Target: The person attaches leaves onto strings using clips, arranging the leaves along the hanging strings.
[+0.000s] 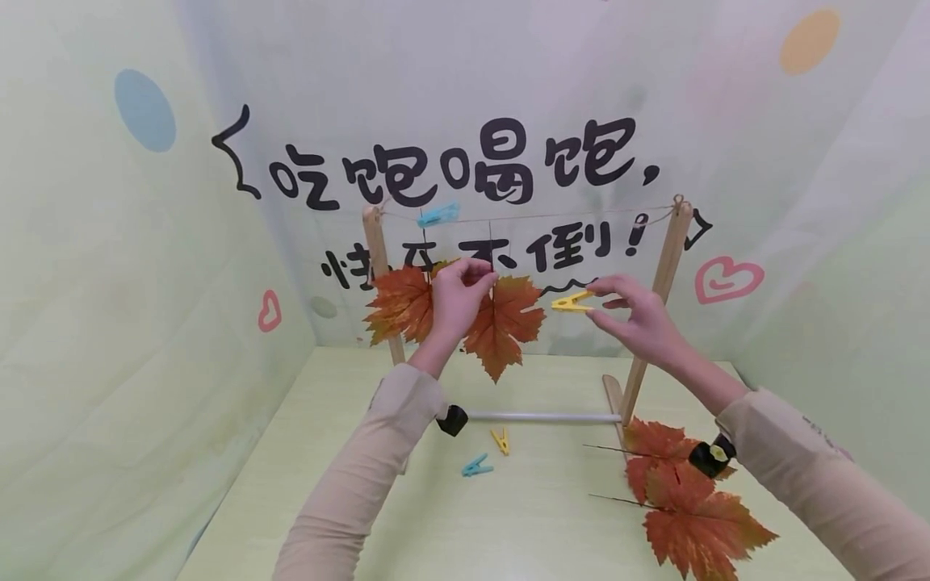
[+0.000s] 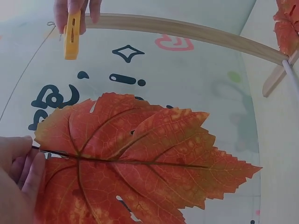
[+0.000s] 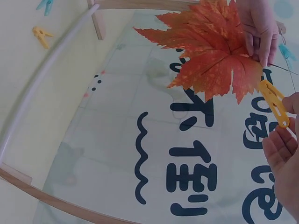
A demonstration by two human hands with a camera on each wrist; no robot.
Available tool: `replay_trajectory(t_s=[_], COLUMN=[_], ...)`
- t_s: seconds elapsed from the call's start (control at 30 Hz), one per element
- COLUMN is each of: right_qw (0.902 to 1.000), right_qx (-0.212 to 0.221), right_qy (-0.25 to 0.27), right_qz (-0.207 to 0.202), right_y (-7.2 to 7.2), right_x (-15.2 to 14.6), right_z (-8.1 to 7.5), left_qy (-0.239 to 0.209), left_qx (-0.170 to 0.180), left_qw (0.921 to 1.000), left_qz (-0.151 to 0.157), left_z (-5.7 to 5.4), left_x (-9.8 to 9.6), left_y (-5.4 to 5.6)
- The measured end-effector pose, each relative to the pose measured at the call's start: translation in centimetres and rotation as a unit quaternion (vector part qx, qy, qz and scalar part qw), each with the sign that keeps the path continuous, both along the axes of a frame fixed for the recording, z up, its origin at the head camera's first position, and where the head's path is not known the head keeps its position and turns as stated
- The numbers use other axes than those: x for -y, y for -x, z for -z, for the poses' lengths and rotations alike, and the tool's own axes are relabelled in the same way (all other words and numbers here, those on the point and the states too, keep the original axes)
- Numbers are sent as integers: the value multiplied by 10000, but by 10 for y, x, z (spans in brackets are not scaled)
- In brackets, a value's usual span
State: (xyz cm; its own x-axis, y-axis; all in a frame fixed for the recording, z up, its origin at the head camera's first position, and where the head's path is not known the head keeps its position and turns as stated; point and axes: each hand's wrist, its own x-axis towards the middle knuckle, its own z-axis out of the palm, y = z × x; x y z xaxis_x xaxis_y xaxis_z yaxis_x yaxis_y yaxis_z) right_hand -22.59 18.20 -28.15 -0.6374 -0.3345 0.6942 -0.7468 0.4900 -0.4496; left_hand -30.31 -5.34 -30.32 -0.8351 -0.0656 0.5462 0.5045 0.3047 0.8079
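Note:
My left hand (image 1: 459, 297) pinches the thin dark stem of an orange-red maple leaf (image 1: 503, 329), which hangs point down below a string (image 1: 552, 218). The stem's upper end reaches the string. In the left wrist view the leaf (image 2: 140, 158) spreads out beside the fingertips. My right hand (image 1: 647, 321) holds a yellow clothespin (image 1: 571, 302) between thumb and fingers, to the right of the leaf and lower than the string. A blue clothespin (image 1: 439, 215) sits on the string further left, above a second maple leaf (image 1: 401, 300), partly hidden behind my left hand.
Two wooden posts (image 1: 670, 252) carry the string, and a white rod (image 1: 552, 417) runs low between them. Another yellow clothespin (image 1: 500, 440) and a blue one (image 1: 476, 466) lie on the table (image 1: 538, 516). More maple leaves (image 1: 701, 528) lie at the right, partly under my forearm.

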Motion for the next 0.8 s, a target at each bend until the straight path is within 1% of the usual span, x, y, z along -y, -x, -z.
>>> replay_trajectory(t_s=[0.1, 0.2, 0.3, 0.53, 0.7, 0.8], right_qw=[10000, 9999, 9999, 9988, 9986, 9991], right_qx=[-35, -61, -136, -478, -503, -360], right_qy=[-39, -79, -79, -82, -165, -211], right_qz=[60, 73, 54, 5, -4, -25], right_y=[0, 1, 2, 4, 21, 30], right_x=[0, 2, 4, 12, 12, 14], right_z=[-4, -8, -14, -30, -32, -33], left_qy=[-60, -124, -181, -318, -280, -242], left_qx=[-63, -157, -162, -92, -22, -11], left_qw=[9999, 9997, 9996, 9991, 9991, 9991], left_qz=[-111, -144, -162, -248, -309, -348], left_z=[-4, -7, -9, -10, -11, -11], left_x=[-3, -5, -6, -4, -3, -3], left_y=[1, 2, 2, 4, 3, 3])
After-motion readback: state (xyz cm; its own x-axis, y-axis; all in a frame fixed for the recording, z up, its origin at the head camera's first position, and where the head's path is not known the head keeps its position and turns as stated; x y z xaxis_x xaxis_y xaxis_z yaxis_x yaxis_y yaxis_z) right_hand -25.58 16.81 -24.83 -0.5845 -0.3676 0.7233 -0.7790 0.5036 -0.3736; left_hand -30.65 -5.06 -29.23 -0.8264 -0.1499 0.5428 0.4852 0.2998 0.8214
